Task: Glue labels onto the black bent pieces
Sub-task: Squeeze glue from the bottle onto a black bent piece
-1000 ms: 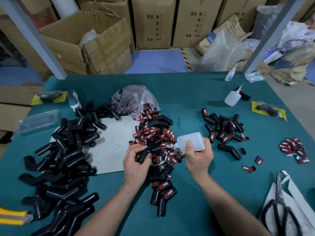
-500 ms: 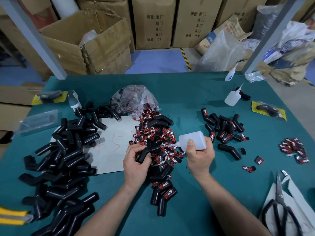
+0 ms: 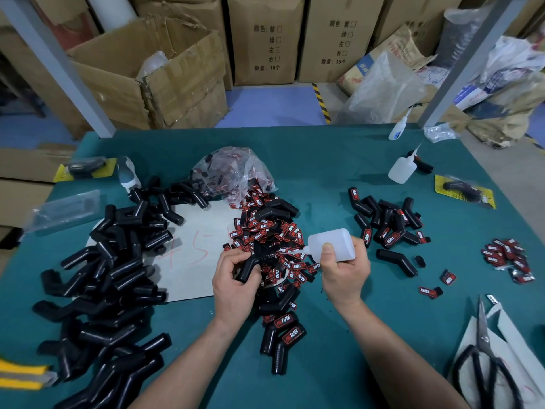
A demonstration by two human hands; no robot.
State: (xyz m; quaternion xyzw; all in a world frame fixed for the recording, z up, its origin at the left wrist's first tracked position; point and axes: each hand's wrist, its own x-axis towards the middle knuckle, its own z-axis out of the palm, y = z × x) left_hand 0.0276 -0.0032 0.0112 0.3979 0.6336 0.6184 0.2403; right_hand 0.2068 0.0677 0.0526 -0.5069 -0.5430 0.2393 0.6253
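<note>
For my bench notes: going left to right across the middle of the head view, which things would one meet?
Heap of unlabelled black bent pieces, left hand gripping one bent piece, glue bottle in the right hand, labelled pieces, small label pile.

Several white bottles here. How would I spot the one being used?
On the green table, find the heap of red-and-black labels in the middle. At its right edge the glue bottle lies sideways in the right hand, nozzle pointing left; the other two bottles sit unheld, far right.
</note>
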